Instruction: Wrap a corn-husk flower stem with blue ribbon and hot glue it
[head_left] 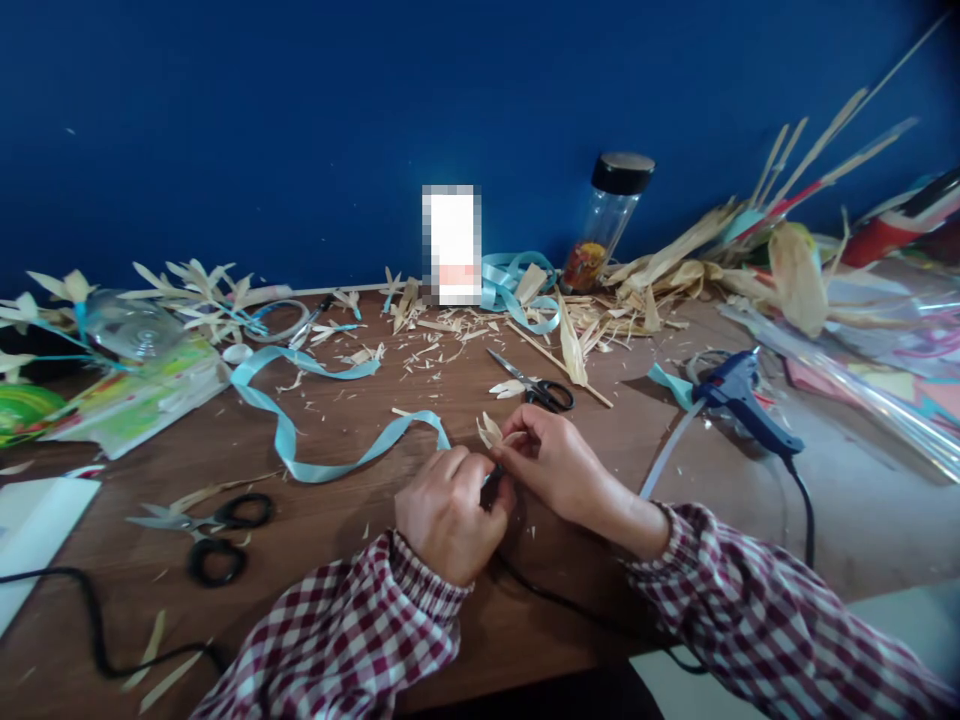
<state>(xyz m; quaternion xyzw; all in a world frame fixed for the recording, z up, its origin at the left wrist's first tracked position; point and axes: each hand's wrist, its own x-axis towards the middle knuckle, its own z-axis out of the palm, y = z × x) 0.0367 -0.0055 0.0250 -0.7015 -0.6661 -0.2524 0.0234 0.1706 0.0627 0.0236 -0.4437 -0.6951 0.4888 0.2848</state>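
Note:
My left hand (pixel 454 510) and my right hand (pixel 559 465) meet over the middle of the table. Between their fingertips is a small corn husk flower (pixel 489 432), its pale petals poking up. The right thumb and forefinger pinch it near the petals. Just below, the left fingers are closed around its lower part, which they mostly hide. A light blue ribbon (pixel 341 470) curls across the wood and runs up to the left hand, where its end is hidden. Black-handled scissors (pixel 536 385) lie open just beyond the right hand.
A second pair of scissors (pixel 214 525) lies at left. A blue glue gun (pixel 750 400) with a black cord rests at right. Husk scraps (pixel 450 335), a ribbon coil (pixel 517 280) and a black-capped bottle (pixel 607 220) line the wall. Finished husk flowers (pixel 202 290) lie back left.

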